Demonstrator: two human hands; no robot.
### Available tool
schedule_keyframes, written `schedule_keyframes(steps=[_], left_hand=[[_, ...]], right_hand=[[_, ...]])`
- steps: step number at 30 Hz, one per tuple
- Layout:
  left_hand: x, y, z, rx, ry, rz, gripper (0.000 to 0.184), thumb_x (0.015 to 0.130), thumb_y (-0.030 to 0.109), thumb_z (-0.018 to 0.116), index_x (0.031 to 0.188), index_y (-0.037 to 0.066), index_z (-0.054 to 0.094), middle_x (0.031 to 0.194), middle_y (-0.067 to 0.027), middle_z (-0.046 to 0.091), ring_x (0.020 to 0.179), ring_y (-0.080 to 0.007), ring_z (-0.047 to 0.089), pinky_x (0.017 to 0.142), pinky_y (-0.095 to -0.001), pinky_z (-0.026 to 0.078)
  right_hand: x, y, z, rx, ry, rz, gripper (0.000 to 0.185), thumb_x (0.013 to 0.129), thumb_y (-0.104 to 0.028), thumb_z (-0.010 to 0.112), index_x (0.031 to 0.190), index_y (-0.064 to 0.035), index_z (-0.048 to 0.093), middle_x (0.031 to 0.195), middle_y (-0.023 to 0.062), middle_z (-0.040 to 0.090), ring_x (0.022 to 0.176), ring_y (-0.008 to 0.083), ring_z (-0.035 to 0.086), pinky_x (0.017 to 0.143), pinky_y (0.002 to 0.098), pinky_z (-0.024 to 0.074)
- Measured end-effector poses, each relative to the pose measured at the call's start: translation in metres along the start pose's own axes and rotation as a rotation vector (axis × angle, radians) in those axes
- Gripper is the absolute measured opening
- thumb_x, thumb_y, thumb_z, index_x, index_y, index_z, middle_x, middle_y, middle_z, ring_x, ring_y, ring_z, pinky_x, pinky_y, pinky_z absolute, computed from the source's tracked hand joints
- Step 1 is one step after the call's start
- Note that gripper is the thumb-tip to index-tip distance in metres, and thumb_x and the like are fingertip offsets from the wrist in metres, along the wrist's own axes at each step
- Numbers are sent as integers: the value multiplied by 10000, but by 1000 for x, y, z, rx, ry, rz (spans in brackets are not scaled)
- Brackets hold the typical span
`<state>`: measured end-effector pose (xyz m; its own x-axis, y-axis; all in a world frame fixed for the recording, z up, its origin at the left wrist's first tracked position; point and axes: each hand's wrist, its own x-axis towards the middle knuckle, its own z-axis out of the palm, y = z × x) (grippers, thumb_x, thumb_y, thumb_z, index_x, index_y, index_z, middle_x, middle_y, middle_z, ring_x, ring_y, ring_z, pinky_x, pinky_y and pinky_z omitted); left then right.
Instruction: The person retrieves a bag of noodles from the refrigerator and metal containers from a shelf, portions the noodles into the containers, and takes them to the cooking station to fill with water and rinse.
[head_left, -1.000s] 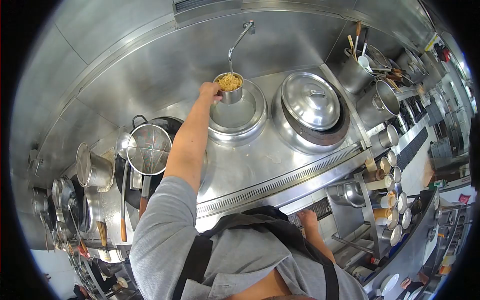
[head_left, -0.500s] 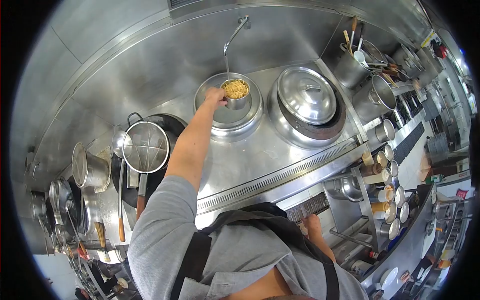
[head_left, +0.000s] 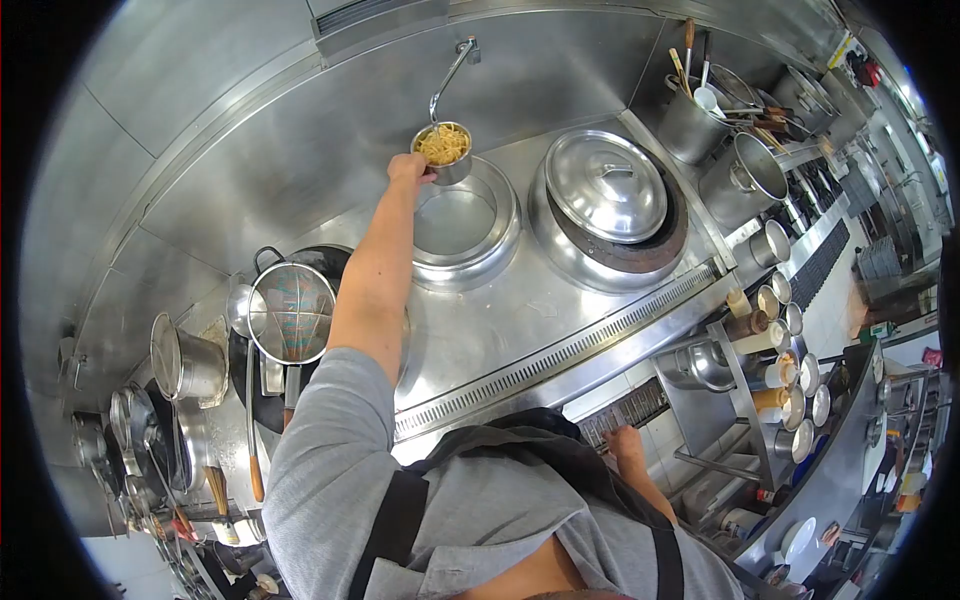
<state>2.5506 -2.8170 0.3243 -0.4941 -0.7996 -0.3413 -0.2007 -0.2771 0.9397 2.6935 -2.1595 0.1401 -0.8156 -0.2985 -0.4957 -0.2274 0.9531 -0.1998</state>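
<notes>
My left hand point(head_left: 411, 168) grips the side of a small round metal pot point(head_left: 455, 172). Pale yellow, shredded-looking food point(head_left: 442, 145) fills it to the top; its kind is unclear. The spout of a wall faucet point(head_left: 437, 100) comes down to the pot's far rim. Just in front of and below the pot is a round metal basin point(head_left: 455, 225) set in the counter, with cloudy liquid inside. My right hand point(head_left: 625, 445) hangs low by my body, beyond the counter edge, with its fingers curled and nothing visible in them.
Right of the basin, a domed metal lid point(head_left: 607, 185) rests tilted over a dark wok. A round strainer point(head_left: 292, 312) and a ladle point(head_left: 252, 400) lie at the left. A tall pot of utensils point(head_left: 692, 125) stands back right. Several containers point(head_left: 780, 375) line a rack at the right.
My left hand has lifted the pot of food up and back, toward the wall and slightly left, off the basin's middle. The view has shifted a little. My right hand stays low.
</notes>
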Motion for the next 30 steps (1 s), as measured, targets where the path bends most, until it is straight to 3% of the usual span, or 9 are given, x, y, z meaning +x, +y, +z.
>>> schedule_keyframes(steps=[2, 12, 25, 27, 30], left_hand=[[5, 4, -5, 37, 95, 29, 188, 783, -11, 539, 924, -122, 591, 926, -189, 619, 704, -267, 663, 547, -315, 595], [8, -21, -32, 162, 126, -45, 202, 786, 15, 546, 932, -115, 597, 968, -188, 615, 739, -278, 662, 562, -317, 598], [7, -49, -51, 230, 23, -79, 180, 749, -2, 578, 898, -101, 602, 893, -178, 612, 707, -284, 647, 544, -334, 594], [1, -51, -51, 221, 14, -84, 183, 737, -11, 586, 895, -102, 601, 883, -179, 610, 705, -281, 643, 547, -336, 593], [-4, -52, -50, 211, -56, -103, 193, 716, -19, 604, 894, -94, 605, 882, -181, 606, 718, -279, 636, 562, -348, 592]], right_hand=[[3, 6, 4, 1, 8, -3, 371, 747, -397, 667, 733, -26, 685, 745, 208, 643, 768, 363, 635, 718, 429, 506], [19, 18, 17, 19, -52, 80, 336, 789, -385, 635, 807, -58, 707, 599, 141, 639, 650, 246, 669, 680, 364, 521], [23, 14, 15, 43, -33, -10, 345, 790, -352, 636, 803, -12, 694, 626, 177, 639, 618, 269, 664, 620, 366, 526], [24, 11, 11, 84, -138, 65, 447, 814, -435, 562, 809, -8, 693, 852, 235, 637, 851, 386, 623, 807, 449, 485], [24, 7, 7, 84, -124, 71, 427, 806, -420, 573, 824, -11, 693, 865, 234, 638, 862, 389, 620, 816, 449, 484]])
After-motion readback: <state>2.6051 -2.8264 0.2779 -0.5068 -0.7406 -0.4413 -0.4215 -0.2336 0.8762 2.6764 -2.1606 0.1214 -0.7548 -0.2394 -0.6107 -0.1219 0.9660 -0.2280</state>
